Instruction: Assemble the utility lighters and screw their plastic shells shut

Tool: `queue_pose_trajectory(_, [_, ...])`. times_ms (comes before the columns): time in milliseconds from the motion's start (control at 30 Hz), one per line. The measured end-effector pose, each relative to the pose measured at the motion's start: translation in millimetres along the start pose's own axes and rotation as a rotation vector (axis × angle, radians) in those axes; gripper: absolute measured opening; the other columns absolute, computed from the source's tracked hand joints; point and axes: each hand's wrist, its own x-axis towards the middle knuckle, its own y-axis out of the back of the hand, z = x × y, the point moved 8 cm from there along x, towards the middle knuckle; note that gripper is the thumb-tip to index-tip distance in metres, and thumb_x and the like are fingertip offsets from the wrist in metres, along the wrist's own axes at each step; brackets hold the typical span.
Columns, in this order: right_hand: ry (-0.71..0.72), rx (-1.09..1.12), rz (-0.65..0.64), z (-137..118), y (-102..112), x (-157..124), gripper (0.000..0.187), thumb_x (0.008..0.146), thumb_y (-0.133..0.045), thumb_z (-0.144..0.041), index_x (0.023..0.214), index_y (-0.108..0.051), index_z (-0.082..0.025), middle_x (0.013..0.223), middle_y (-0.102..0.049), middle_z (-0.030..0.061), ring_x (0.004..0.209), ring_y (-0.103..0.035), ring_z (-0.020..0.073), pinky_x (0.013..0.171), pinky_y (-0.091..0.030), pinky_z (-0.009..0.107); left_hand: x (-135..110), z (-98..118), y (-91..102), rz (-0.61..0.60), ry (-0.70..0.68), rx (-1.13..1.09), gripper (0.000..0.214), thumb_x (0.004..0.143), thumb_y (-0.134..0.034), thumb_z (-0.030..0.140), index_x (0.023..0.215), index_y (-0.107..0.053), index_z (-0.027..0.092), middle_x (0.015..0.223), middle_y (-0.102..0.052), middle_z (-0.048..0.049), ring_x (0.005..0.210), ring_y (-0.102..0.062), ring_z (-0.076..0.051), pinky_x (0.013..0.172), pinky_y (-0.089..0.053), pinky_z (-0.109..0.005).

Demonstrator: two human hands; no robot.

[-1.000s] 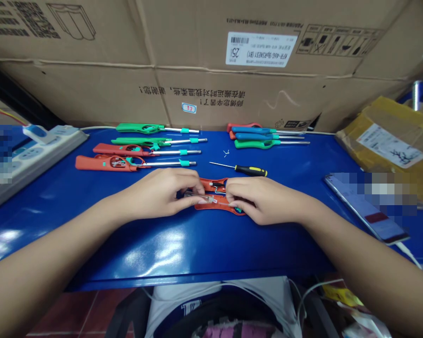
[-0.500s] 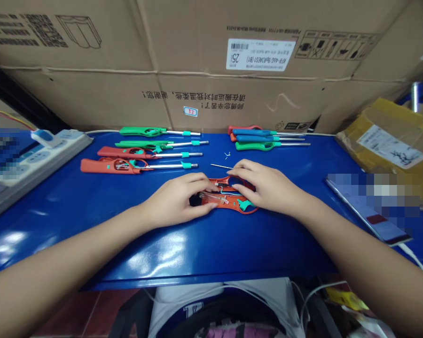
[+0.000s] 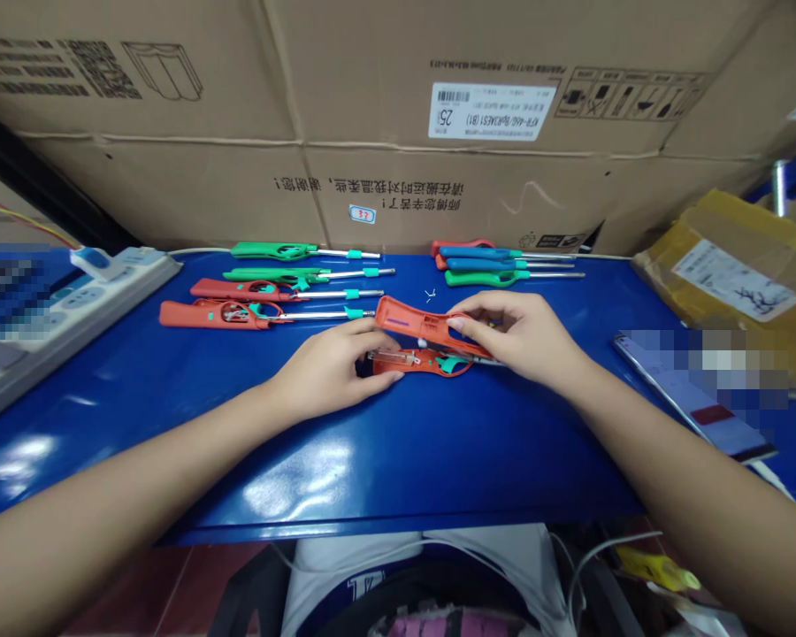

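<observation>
now in hand: the two halves of an orange lighter are apart, and i think i am fitting the top half onto the bottom half.
left hand: my left hand [image 3: 335,367] is curled shut on the back end of the bottom half [image 3: 404,361] and holds it down so it cannot slide.
right hand: my right hand [image 3: 524,336] pinches the top half [image 3: 415,320] tight between thumb and fingers.
top half: it is tilted, its far left end is up in the air, and it hangs just over the bottom half; i cannot tell if the two touch under my fingers.
bottom half: it lies flat on the blue table [image 3: 398,451] between my hands, open side up, with a teal trigger [image 3: 449,364] at its right end.
next move: i think the top half must come down level and line up edge to edge, with no small inside part pinched or pushed out of place.
nearby: a row of green and orange lighters [image 3: 265,292] lies well to the back left, three more lighters [image 3: 497,264] at the back right by the cardboard box [image 3: 438,177].
</observation>
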Motion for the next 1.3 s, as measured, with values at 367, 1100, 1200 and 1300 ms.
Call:
queue_pose_trajectory(367, [0.299, -0.303, -0.527, -23, -42, -26, 0.018, 0.093, -0.067, -0.031, 0.081, -0.071, -0.018, 0.079, -0.067, 0.0014, 0.069, -0.056, 0.0125, 0.063, -0.04, 0.026, 2, -4, 2.5, 0.021, 0.03, -0.039, 0.027, 0.091, -0.069, 0.035, 0.113, -0.073, 0.02, 0.107, -0.069, -0.0066, 0.088, -0.066, -0.019, 0.073, -0.053, -0.03])
queue_pose_trajectory(1100, [0.178, -0.509, -0.359, -3, -31, -14, 0.006, 0.097, -0.058, -0.021, 0.101, -0.063, -0.02, 0.108, -0.061, 0.0046, 0.082, -0.059, 0.0151, 0.07, -0.045, 0.027, -3, 20, 3.3, 0.005, -0.211, -0.133, 0.019, 0.098, -0.062, 0.025, 0.111, -0.072, 0.017, 0.104, -0.071, -0.0056, 0.092, -0.067, -0.015, 0.081, -0.054, -0.027])
queue_pose_trajectory(1200, [0.204, -0.476, -0.301, -6, -27, -13, 0.006, 0.097, -0.059, -0.022, 0.101, -0.063, -0.019, 0.105, -0.063, 0.0046, 0.08, -0.058, 0.0146, 0.069, -0.046, 0.027, -3, 21, 1.1, -0.021, -0.232, -0.063, 0.021, 0.096, -0.065, 0.029, 0.111, -0.072, 0.017, 0.106, -0.071, -0.0064, 0.096, -0.066, -0.019, 0.086, -0.054, -0.032])
queue_pose_trajectory(1300, [0.265, -0.402, -0.255, -15, -21, -14, 0.01, 0.097, -0.06, -0.022, 0.105, -0.064, -0.018, 0.103, -0.066, 0.0048, 0.082, -0.06, 0.0151, 0.071, -0.046, 0.027, -2, 20, 11.2, 0.083, -0.23, -0.017, 0.019, 0.096, -0.065, 0.031, 0.107, -0.073, 0.017, 0.103, -0.071, -0.0065, 0.093, -0.065, -0.019, 0.085, -0.052, -0.033])
